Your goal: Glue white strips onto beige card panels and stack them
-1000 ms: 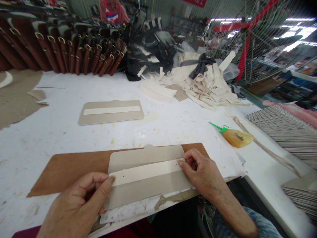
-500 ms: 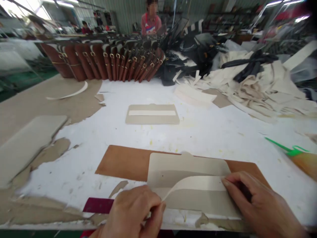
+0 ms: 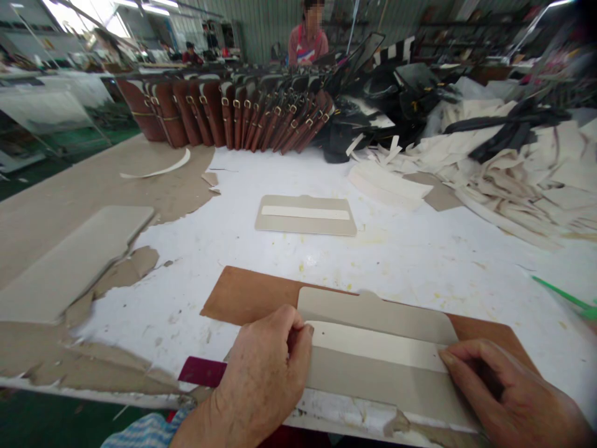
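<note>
A cream strip point(image 3: 373, 343) lies lengthwise across a grey-beige flat panel point(image 3: 387, 379) with rounded corners and a small tab on its far edge. My left hand point(image 3: 275, 367) pinches the strip's left end between thumb and finger, at the panel's left side. At the other end, my right hand point(image 3: 517, 386) grips the strip's right tip, its fingers closed. A small dark hole shows near each end of the strip. Beneath the panel is a brown leather piece point(image 3: 252, 292), sticking out on both sides. A dark magenta piece point(image 3: 203, 371) sits left of my left wrist.
Farther off lies a similar panel with a strip point(image 3: 305, 224). Stacked grey-beige panels point(image 3: 79, 261) are at left. Brown buckled leather pieces point(image 3: 224, 115) stand in a row at the back, black items point(image 3: 396, 93) and cream scraps point(image 3: 527, 162) to their right. A person point(image 3: 308, 37) is behind.
My left hand has moved up and away from the table edge, bringing the strip's left end from a raised curve down along the panel. The view has shifted slightly left.
</note>
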